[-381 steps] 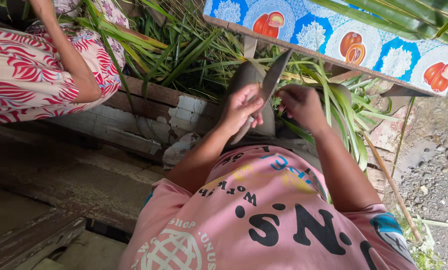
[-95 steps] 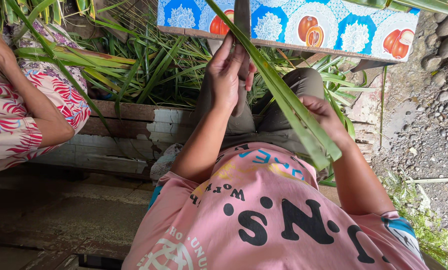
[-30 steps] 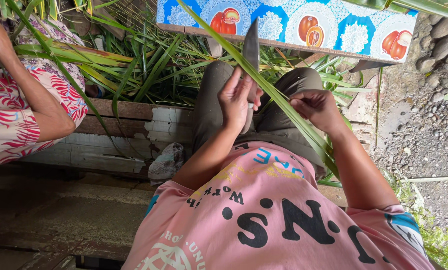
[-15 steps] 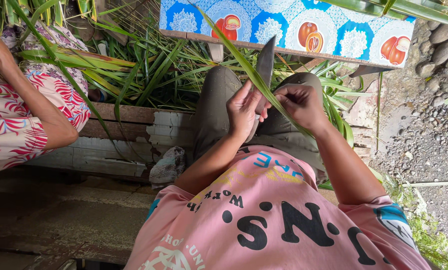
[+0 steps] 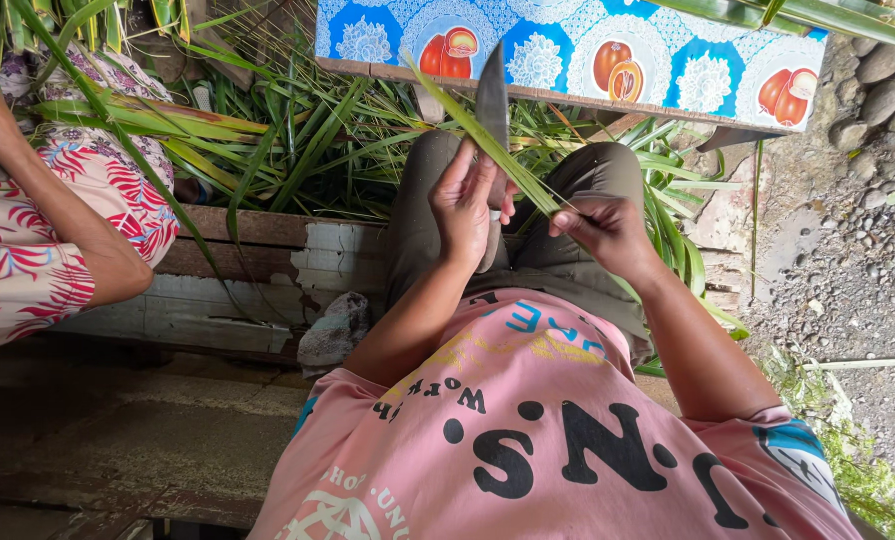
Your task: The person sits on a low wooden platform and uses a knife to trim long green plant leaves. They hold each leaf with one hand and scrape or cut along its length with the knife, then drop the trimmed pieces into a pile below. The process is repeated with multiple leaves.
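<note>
A: Head view, entry one. The left hand [image 5: 464,205], centre of the frame, was curled around the handle of a knife [image 5: 491,100]; the grey blade stood upright, flat and smooth, tip toward the upper edge. The handle itself was buried in the palm, shape not readable.

B: And the right hand [image 5: 605,228]?

A: Just right of centre, fingers pinched closed on a long green leaf strip [image 5: 487,140]. The strip was narrow, stiff-looking, with a pale matte face, and ran diagonally from the pinch up and left across the blade, touching it. Whether the edge had cut into the leaf, I could not tell.

B: Surroundings?

A: A heap of cut green leaves [image 5: 307,140], long and blade-shaped, glossy, filled the upper left and centre. Above it, a board covered in blue patterned cloth [image 5: 567,50] with round red and white motifs spanned the upper right. Worn wooden planks [image 5: 257,260] with flaking pale paint lay left of centre. Gravel and stones [image 5: 857,200] covered the right edge.

B: Anything cut off?

A: A second person's arm [image 5: 57,220], over a red-and-white printed garment, entered at the left edge; the hand was out of frame. The wearer's pink printed shirt [image 5: 547,450] hid the lap; grey-brown trousers [image 5: 557,250] showed only at the knees.
</note>
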